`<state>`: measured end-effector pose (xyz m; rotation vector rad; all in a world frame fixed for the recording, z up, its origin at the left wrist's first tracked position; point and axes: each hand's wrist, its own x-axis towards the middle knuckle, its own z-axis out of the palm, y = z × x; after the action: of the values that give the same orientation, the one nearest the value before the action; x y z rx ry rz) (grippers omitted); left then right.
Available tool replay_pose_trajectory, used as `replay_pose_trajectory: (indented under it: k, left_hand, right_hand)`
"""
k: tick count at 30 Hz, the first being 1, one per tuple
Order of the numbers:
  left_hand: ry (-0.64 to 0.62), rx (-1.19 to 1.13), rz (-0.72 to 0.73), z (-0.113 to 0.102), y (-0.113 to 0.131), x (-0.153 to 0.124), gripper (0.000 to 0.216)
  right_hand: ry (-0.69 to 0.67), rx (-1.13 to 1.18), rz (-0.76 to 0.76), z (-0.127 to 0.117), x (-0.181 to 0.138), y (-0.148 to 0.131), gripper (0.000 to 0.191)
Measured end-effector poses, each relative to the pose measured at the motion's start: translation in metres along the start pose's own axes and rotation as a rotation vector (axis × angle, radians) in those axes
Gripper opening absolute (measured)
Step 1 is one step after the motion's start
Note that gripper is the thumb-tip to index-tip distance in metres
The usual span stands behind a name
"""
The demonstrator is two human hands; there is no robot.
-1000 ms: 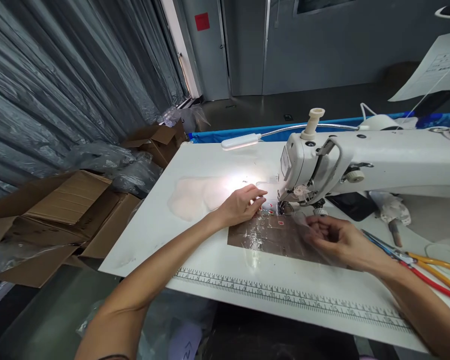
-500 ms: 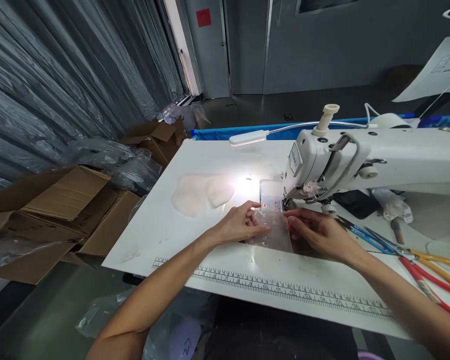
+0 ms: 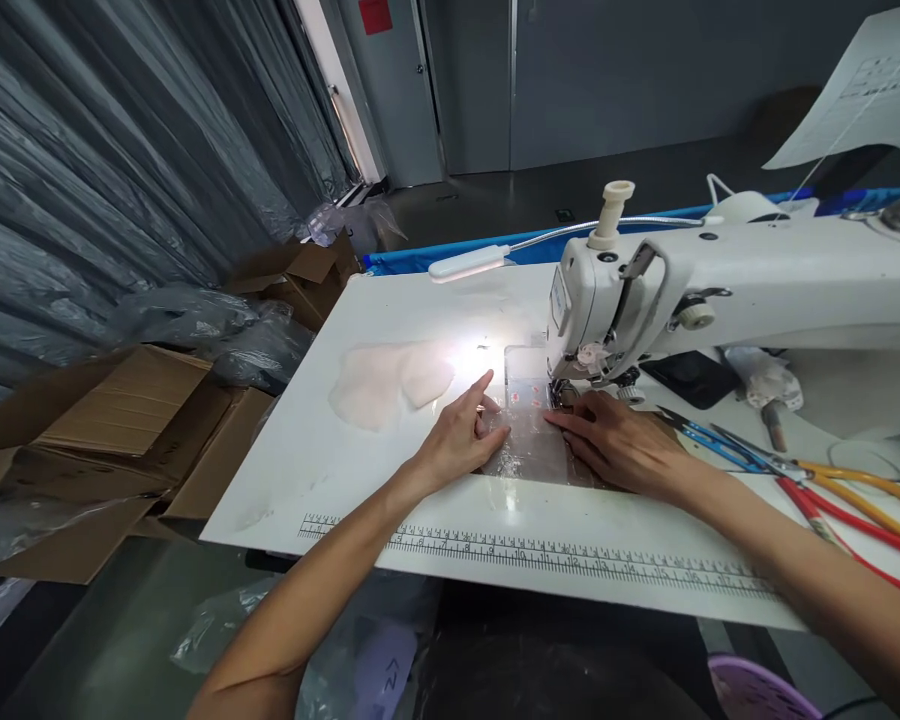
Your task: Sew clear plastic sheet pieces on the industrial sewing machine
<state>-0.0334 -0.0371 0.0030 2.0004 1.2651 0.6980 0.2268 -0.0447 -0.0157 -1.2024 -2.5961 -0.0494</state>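
Touching film, hands, white table, curtain perhaps plastic

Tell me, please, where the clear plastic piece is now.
In the head view, the clear plastic piece lies on the white table, just right of centre, between the left hand and the right hand, beside the sewing machine.

Grey wall, door with red square, dark floor; shiny grey curtain left; slim lamp lit.
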Motion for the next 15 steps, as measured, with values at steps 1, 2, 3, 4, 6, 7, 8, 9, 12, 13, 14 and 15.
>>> replay_pose_trajectory:
  k: [1,2,3,4,6,7,8,9,12,13,14,15]
  left_hand:
    - [-0.01,0.0,-0.025,-0.001,0.001,0.0,0.073]
    - [-0.025,-0.001,-0.053,-0.002,0.003,0.0,0.073]
    - [-0.04,-0.003,-0.08,-0.003,0.004,-0.001,0.073]
    - [-0.051,-0.009,-0.104,-0.005,0.005,-0.001,0.073]
    - [-0.061,-0.033,-0.142,-0.007,0.006,-0.001,0.074]
    - [-0.06,-0.051,-0.157,-0.008,0.006,-0.001,0.074]
    - [-0.061,-0.075,-0.172,-0.008,0.005,0.0,0.074]
    - [-0.062,-0.103,-0.186,-0.008,0.004,0.0,0.073]
    - [-0.059,-0.17,-0.226,-0.006,0.002,0.001,0.07]
    - [-0.055,-0.182,-0.236,-0.005,0.002,0.001,0.069]
    - [-0.051,-0.188,-0.246,-0.005,0.002,0.002,0.068]
    - [-0.047,-0.189,-0.256,-0.004,0.002,0.002,0.068]
  right_hand:
    - [0.005,0.01,-0.002,0.0,0.0,0.001,0.042]
    - [0.01,0.021,-0.001,0.0,0.0,0.002,0.042]
    - [0.014,0.034,0.007,0.0,-0.002,0.002,0.042]
    - [0.014,0.056,0.021,0.0,-0.003,0.003,0.042]
    - [0.013,0.129,0.069,0.0,-0.008,0.004,0.042]
    - [0.012,0.175,0.094,0.0,-0.01,0.005,0.042]
    - [0.01,0.22,0.113,-0.001,-0.012,0.006,0.041]
    - [0.006,0.261,0.12,0.0,-0.014,0.008,0.04]
    - [-0.006,0.312,0.098,0.0,-0.018,0.01,0.038]
    - [-0.005,0.309,0.088,0.001,-0.018,0.011,0.038]
    - [-0.002,0.304,0.081,0.001,-0.019,0.011,0.038]
    - [0.003,0.299,0.077,0.001,-0.019,0.01,0.037]
